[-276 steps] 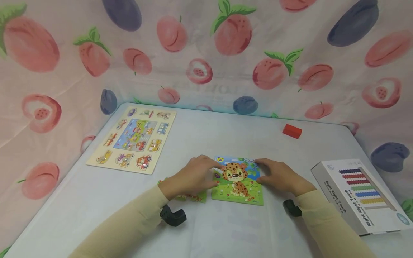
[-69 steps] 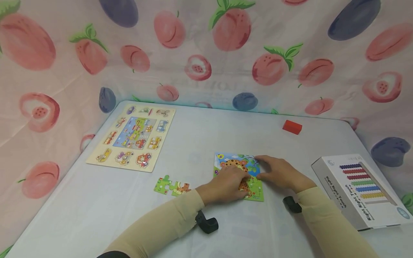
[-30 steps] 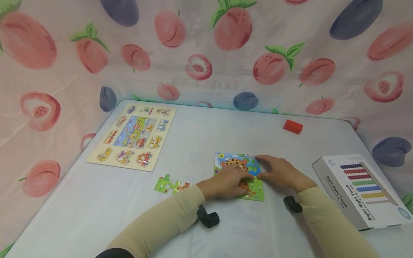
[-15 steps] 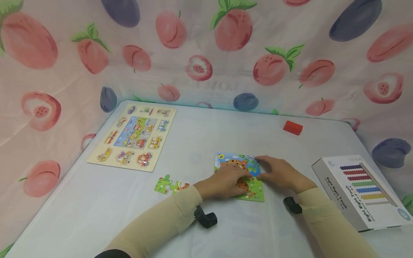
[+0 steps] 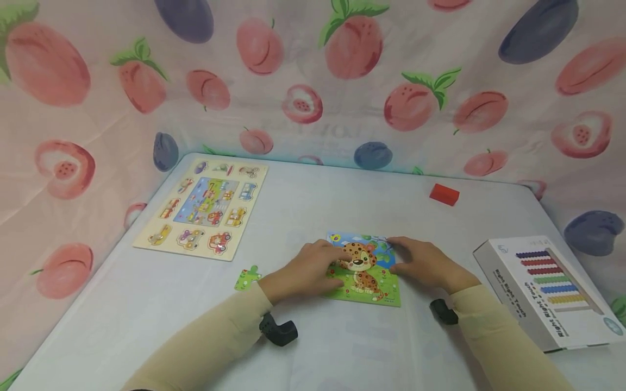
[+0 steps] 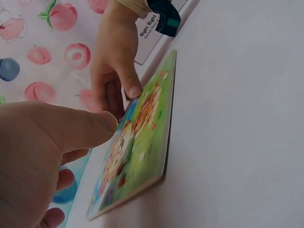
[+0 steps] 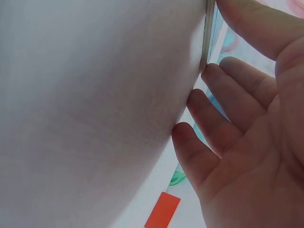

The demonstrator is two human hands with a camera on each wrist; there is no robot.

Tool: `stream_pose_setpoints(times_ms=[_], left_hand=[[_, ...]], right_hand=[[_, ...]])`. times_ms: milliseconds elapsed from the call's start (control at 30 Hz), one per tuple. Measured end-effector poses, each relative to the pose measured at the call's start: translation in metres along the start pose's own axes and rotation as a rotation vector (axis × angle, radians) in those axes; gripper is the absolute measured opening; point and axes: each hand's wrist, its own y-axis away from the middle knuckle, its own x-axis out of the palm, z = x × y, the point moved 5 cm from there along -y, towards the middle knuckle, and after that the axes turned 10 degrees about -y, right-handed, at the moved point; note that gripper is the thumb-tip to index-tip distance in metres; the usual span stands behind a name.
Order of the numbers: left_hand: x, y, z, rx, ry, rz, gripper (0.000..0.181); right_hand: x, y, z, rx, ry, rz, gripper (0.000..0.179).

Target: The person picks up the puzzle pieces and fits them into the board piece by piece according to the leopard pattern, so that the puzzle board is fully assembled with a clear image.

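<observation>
A leopard jigsaw puzzle (image 5: 364,279), blue at the top and green below, lies on the white table in the head view. My left hand (image 5: 305,271) is at its left side, fingertips over the edge and nothing gripped. In the left wrist view one straight finger of it reaches over the picture. The right hand (image 5: 425,263) rests at the upper right side, and the right wrist view has its straight fingers (image 7: 209,128) right at the board's edge. A loose green jigsaw piece (image 5: 248,278) lies left of the puzzle, partly behind the left sleeve.
A wooden vehicle puzzle board (image 5: 232,239) lies at the back left. A red block (image 5: 444,194) is at the back right. The white box (image 5: 538,298) with coloured strips stands at the right edge. Fruit-print cloth (image 5: 303,60) hangs behind the table.
The left hand has moved left from the middle of the puzzle to its left side, uncovering the leopard. Its forearm now hides a spotted loose piece. The right hand stays in place.
</observation>
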Motion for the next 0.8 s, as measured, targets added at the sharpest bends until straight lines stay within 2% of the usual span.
stream_pose_setpoints(times_ms=[200, 467, 633, 800], left_hand=[[-0.011, 0.019, 0.016, -0.029, -0.019, -0.029, 0.047], [-0.023, 0.048, 0.039, -0.064, 0.021, -0.075, 0.047], [-0.026, 0.063, 0.051, -0.084, 0.020, -0.099, 0.048], [-0.025, 0.077, 0.062, -0.107, 0.014, -0.093, 0.046]], right_hand=[[0.000, 0.000, 0.000, 0.007, -0.002, -0.001, 0.070], [0.000, 0.001, 0.002, -0.009, 0.007, -0.004, 0.069], [0.000, 0.001, 0.003, -0.003, 0.005, -0.003, 0.069], [0.000, 0.002, 0.002, -0.007, 0.001, -0.002, 0.069]])
